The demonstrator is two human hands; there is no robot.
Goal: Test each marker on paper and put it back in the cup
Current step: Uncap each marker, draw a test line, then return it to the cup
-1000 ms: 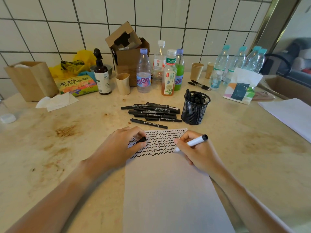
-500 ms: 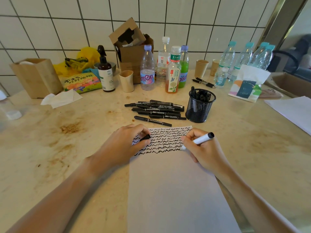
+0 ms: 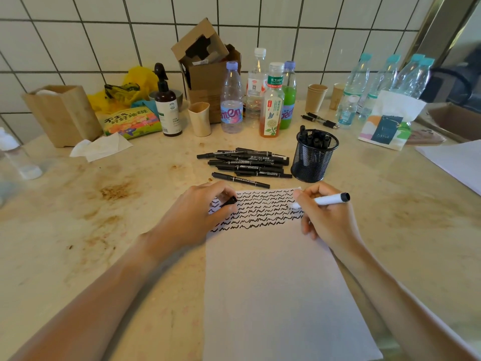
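A white sheet of paper (image 3: 276,282) lies in front of me, its top part covered with rows of black squiggles (image 3: 260,209). My right hand (image 3: 325,217) grips a white marker (image 3: 326,200) with a black end, its tip down at the right edge of the squiggles. My left hand (image 3: 192,217) rests on the paper's top left corner and pinches a small black cap (image 3: 230,201). A black mesh cup (image 3: 313,156) holding several black markers stands just beyond the paper. A pile of several black markers (image 3: 247,164) lies left of the cup.
Bottles (image 3: 272,100), paper cups (image 3: 316,97), a brown pump bottle (image 3: 168,105), a cardboard box (image 3: 208,74) and a tissue pack (image 3: 387,126) line the tiled wall. Two pens (image 3: 320,120) lie behind the cup. More white paper (image 3: 458,162) sits at the far right.
The view has shifted slightly. My right hand with the marker has stayed at the right edge of the squiggles, moving only a little; the left hand keeps holding the cap.
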